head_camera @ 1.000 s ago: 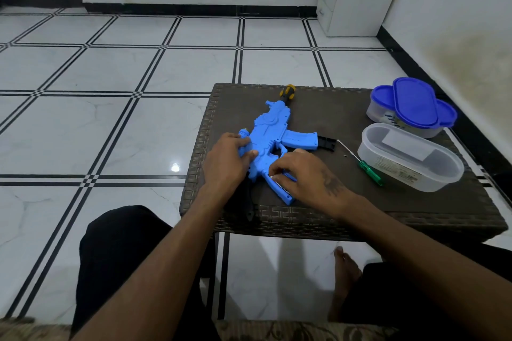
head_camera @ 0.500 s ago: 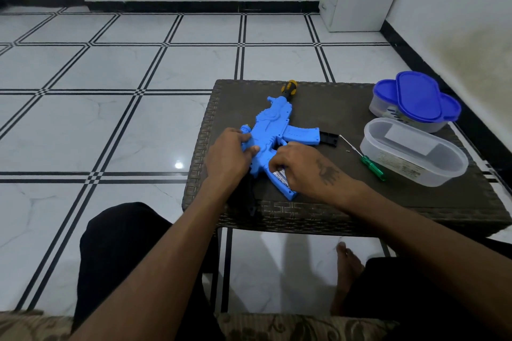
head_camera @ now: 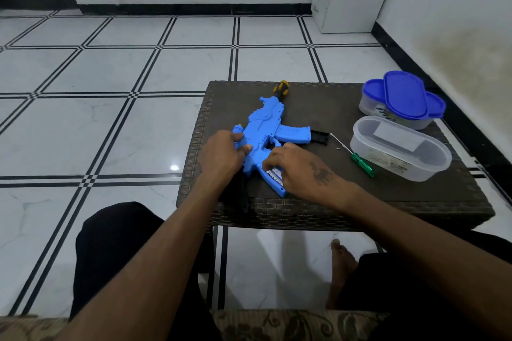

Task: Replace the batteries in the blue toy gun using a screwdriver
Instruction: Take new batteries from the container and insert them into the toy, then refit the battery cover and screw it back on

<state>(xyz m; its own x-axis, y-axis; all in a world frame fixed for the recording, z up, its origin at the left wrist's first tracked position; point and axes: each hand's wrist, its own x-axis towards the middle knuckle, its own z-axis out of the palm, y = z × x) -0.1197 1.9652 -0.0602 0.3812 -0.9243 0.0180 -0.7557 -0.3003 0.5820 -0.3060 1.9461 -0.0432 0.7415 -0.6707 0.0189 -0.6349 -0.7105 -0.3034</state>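
My left hand (head_camera: 223,156) gripped the toy gun (head_camera: 266,133) on the table (head_camera: 318,108); my right hand (head_camera: 297,169) pinched a battery (head_camera: 274,174) in its handle.

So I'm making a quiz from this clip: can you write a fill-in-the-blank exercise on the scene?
1. Both hands, left and right, are on the blue plastic toy gun, which lies on the brown wicker ____.
2. The thin screwdriver beside the clear oval tub has a ____ handle.
3. The farther tub's lid is ____.

Missing: table; green; blue
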